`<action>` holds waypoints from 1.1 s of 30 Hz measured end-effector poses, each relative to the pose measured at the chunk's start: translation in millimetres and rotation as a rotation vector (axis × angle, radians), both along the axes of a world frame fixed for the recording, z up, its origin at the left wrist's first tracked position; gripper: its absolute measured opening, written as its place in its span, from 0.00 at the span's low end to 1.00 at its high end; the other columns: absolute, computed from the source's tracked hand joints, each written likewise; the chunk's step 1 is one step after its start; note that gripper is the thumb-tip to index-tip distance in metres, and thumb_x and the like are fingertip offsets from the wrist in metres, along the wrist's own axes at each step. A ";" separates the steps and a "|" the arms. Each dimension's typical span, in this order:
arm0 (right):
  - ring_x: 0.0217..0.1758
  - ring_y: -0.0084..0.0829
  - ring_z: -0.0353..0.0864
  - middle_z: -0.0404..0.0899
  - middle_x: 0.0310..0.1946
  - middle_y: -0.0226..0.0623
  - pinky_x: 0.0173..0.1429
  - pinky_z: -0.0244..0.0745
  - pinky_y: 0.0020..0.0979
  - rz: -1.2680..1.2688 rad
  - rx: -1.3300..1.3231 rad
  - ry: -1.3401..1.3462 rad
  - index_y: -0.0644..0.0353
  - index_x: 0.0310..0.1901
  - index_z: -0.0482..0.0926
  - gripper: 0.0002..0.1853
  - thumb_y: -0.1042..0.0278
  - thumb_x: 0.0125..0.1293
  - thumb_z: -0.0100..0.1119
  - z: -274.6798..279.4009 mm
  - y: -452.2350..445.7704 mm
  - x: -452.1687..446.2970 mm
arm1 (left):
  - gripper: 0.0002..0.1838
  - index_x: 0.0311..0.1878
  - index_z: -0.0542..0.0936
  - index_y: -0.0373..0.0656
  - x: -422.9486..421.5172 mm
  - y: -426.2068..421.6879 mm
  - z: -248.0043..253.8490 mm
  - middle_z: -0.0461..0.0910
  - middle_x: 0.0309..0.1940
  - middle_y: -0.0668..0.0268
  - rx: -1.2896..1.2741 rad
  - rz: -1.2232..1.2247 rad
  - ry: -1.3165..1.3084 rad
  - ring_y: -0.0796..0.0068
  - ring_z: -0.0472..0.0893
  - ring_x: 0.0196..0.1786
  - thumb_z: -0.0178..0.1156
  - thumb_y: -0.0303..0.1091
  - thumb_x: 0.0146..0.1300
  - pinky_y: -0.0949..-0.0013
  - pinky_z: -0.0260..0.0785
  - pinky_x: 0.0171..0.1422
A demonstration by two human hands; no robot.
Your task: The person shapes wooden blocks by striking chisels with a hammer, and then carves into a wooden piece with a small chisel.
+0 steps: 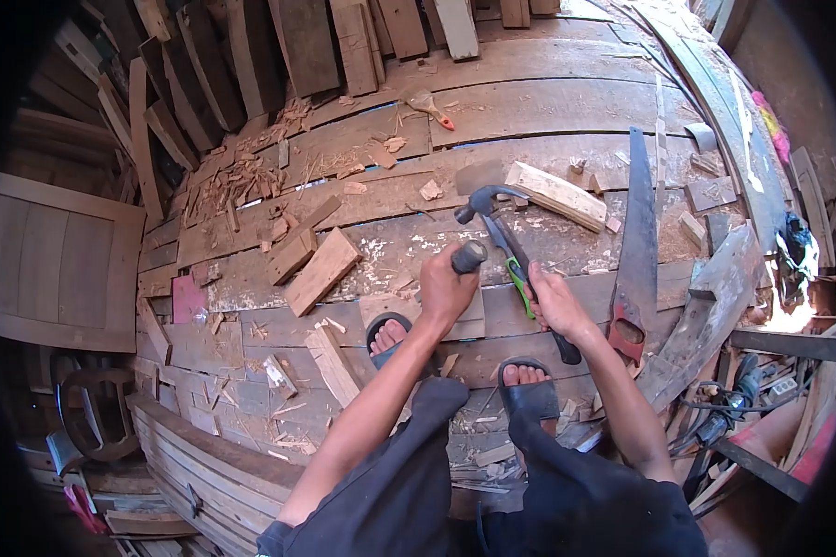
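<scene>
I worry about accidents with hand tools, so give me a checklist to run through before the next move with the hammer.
1. Hammer gripped: ok; the right hand is closed around its handle.
2. Dark cylindrical piece gripped: ok; the left hand is closed around it, its end showing above the fist.
3. Spot beneath the left fist: cannot tell; the hand hides it.
4. Green-handled tool clear of the right hand: cannot tell; it lies very close in this view.
5. Handsaw out of the hands: ok; it lies to their right.
6. Toes covered: not ok; they are bare in open sandals.
</scene>
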State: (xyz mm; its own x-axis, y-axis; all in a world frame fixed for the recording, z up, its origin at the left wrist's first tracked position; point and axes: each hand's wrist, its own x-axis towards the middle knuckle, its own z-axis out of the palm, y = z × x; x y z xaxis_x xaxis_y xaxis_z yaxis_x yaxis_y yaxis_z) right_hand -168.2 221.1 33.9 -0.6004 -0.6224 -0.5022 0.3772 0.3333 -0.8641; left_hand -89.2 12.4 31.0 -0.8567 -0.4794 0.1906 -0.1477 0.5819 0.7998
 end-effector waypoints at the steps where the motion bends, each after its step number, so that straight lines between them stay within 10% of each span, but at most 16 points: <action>1: 0.16 0.19 0.64 0.65 0.18 0.23 0.20 0.64 0.28 -0.009 -0.015 0.008 0.55 0.31 0.70 0.36 0.27 0.82 0.37 -1.7 -1.5 3.9 | 0.06 0.36 0.83 0.36 1.7 -1.9 -3.0 0.81 0.23 0.47 0.011 -0.003 -0.008 0.45 0.85 0.28 0.67 0.25 0.55 0.55 0.73 0.34; 33: 0.14 0.14 0.60 0.61 0.16 0.18 0.19 0.61 0.22 -0.334 -0.053 -0.075 0.52 0.34 0.68 0.39 0.17 0.76 0.36 26.4 50.7 12.9 | 0.10 0.42 0.87 0.47 6.1 -1.0 6.8 0.87 0.30 0.52 -0.068 -0.165 0.076 0.44 0.87 0.35 0.74 0.34 0.57 0.49 0.77 0.37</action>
State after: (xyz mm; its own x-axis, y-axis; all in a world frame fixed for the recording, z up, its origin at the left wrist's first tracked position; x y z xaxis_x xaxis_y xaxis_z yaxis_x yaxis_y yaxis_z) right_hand -155.3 271.8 60.3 -0.7384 -0.4241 -0.5243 0.5206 0.1356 -0.8429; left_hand -83.1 11.4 37.8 -0.9046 -0.3173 0.2846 0.0135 0.6460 0.7632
